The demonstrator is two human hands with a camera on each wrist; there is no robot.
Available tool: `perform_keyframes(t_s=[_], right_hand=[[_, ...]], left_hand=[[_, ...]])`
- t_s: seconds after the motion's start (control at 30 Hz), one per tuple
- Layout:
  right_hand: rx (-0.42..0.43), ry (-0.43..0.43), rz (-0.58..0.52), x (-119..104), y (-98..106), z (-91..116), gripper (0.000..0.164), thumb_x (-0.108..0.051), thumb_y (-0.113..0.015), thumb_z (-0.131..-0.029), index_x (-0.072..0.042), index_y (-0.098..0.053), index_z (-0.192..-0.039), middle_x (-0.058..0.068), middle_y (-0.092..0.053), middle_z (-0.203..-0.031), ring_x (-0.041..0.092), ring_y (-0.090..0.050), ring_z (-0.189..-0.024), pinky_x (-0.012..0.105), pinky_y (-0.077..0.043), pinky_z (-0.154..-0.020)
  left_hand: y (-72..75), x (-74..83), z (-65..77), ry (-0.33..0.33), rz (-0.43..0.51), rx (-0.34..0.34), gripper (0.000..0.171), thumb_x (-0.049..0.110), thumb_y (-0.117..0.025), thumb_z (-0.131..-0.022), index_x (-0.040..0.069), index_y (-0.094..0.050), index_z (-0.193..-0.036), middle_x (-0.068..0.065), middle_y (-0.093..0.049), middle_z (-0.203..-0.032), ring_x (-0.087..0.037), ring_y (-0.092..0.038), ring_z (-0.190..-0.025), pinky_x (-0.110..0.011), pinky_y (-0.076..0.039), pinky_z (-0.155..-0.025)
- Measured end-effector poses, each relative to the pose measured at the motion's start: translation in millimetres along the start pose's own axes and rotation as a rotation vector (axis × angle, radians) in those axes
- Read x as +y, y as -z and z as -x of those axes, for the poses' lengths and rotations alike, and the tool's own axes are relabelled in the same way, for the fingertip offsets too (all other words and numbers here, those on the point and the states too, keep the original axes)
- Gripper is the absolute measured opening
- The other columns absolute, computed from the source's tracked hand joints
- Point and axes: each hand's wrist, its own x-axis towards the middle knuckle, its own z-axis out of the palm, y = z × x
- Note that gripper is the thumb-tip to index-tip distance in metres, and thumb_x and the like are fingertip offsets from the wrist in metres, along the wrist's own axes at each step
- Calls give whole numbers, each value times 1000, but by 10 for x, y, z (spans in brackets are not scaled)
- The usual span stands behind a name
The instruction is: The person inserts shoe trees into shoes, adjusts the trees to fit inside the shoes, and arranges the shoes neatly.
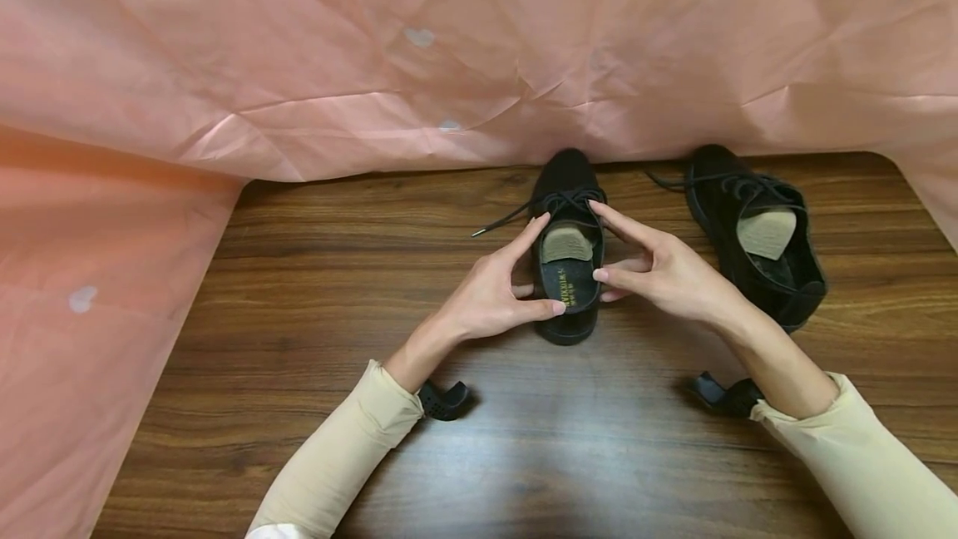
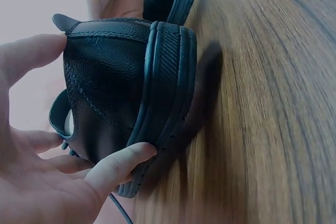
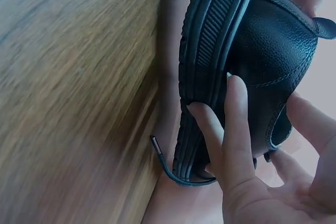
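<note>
A black lace-up shoe (image 1: 566,177) points away from me, held between both hands. My left hand (image 1: 490,294) grips its left side, with the thumb at the opening's rim near the heel and fingers along the upper and sole. From the right, my right hand (image 1: 666,273) grips the other side, thumb at the rim, a fingertip by the laces. A beige stuffing piece (image 1: 566,244) sits inside, ahead of an insole with gold lettering (image 1: 566,285). One lace end (image 1: 500,224) trails left. In the left wrist view, the leather heel (image 2: 110,72) and ridged sole (image 2: 168,72) show above a shadow.
A matching black shoe (image 1: 717,227) stands to the right, with beige stuffing (image 1: 767,233) inside and a loose lace. The brown wooden table (image 1: 337,273) ends at the back against a pink sheet (image 1: 449,40). Black wrist devices (image 1: 445,400) hang beneath both forearms.
</note>
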Motion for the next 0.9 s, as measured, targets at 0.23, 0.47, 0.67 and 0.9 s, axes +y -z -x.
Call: perform_keyframes(t_s=[0.23, 0.47, 0.67, 0.9], right_hand=[[-35, -38, 35, 11, 95, 78, 83, -15, -70, -94, -41, -22, -157, 17, -41, -152, 26, -74, -89, 23, -55, -82], [-48, -59, 78, 35, 198, 124, 88, -15, -74, -91, -46, -22, -156, 8, -25, -161, 19, -68, -107, 26, -55, -83], [-107, -56, 91, 51, 295, 185, 96, -20, -77, -89, -45, -14, -157, 10, -21, -163, 29, -63, -117, 26, -55, -83], [-135, -53, 75, 90, 383, 229, 99, -19, -78, -88, -44, -12, -158, 10, -20, -163, 32, -61, -120, 28, -56, -82]], left_hand=[[-77, 25, -58, 0, 21, -20, 103, 34, -84, -79, 37, -19, -159, 9, -24, -162, -10, -28, -144, -35, -31, -115], [-182, 70, -127, 2, 41, 1, 104, 31, -87, -77, 39, -21, -158, -2, -31, -160, -8, -31, -142, -33, -36, -112], [-270, 88, -184, -22, 28, -2, 105, 33, -88, -76, 36, -22, -159, -3, -36, -157, -7, -32, -142, -31, -33, -113], [-384, 107, -250, -38, 71, 7, 112, 31, -90, -74, 36, -18, -159, -1, -47, -150, -1, -39, -136, -34, -37, -111]])
